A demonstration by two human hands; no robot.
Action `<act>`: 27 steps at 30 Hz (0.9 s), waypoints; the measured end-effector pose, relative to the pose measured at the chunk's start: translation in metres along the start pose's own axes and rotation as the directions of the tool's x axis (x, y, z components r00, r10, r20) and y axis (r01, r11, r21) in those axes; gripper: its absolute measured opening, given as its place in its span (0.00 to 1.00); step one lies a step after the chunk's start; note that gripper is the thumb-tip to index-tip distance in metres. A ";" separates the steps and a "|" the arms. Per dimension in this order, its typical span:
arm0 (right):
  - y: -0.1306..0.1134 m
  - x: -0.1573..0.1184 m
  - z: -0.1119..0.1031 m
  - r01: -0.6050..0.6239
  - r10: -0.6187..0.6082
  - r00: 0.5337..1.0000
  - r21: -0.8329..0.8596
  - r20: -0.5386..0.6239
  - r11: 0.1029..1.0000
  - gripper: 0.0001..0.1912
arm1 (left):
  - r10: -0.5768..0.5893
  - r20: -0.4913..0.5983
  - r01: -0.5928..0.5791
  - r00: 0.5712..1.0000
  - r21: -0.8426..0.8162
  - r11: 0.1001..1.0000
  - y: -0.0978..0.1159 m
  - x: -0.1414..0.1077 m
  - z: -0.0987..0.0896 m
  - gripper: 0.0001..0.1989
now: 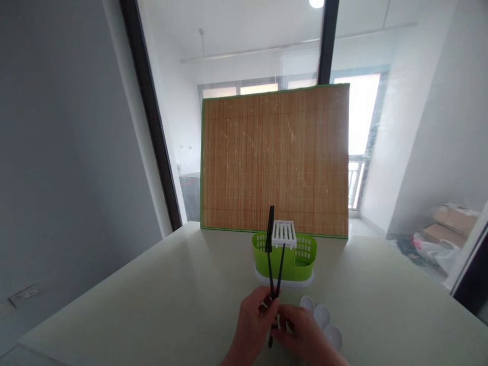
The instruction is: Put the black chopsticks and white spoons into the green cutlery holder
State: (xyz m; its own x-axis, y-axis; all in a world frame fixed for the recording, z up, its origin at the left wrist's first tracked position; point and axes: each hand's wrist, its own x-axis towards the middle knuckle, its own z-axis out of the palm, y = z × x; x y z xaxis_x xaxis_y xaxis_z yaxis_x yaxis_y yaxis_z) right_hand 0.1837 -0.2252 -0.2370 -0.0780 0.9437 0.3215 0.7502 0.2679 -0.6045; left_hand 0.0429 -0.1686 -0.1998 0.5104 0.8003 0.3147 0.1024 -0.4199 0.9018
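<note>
My left hand [256, 316] is closed round a pair of black chopsticks [280, 269], which spread apart toward their far ends. My right hand [299, 326] is beside it, fingers curled against the near ends of the chopsticks. Just beyond both hands stands a green basket [284, 264] with slotted sides and a white base. Several black chopsticks [270, 226] stand upright in its left part. A white slotted rack [284, 233] sits over the middle of the basket. To the right of my right hand lie three white spoons [322, 316]; their handles are mostly hidden by that hand.
The pale table [183, 300] spreads out on both sides of the basket. Along its back edge a bamboo mat [274, 162] with green edging stands upright against a glass partition. Cardboard boxes [453, 223] and plastic bags are on the floor at the far right.
</note>
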 end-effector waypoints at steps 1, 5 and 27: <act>0.001 0.001 0.001 -0.004 0.004 1.000 -0.001 -0.012 1.000 0.06 | 0.008 0.009 -0.008 1.000 -0.019 1.000 -0.001 0.000 0.002 0.09; 0.007 0.001 0.004 0.029 -0.029 1.000 -0.002 -0.011 1.000 0.09 | 0.001 0.059 0.006 0.998 -0.109 0.994 -0.004 0.000 0.003 0.09; 0.011 0.001 -0.007 0.049 -0.054 0.998 -0.231 -0.013 0.972 0.14 | 0.310 -0.318 -0.290 0.896 0.111 0.951 0.091 0.061 -0.083 0.12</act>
State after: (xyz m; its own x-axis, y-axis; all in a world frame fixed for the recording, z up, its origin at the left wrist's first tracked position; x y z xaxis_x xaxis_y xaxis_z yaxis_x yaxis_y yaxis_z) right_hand 0.1966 -0.2226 -0.2383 -0.1097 0.9254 0.3626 0.8767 0.2620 -0.4035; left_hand 0.0125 -0.1223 -0.0739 0.2177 0.7230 0.6556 0.0442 -0.6784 0.7334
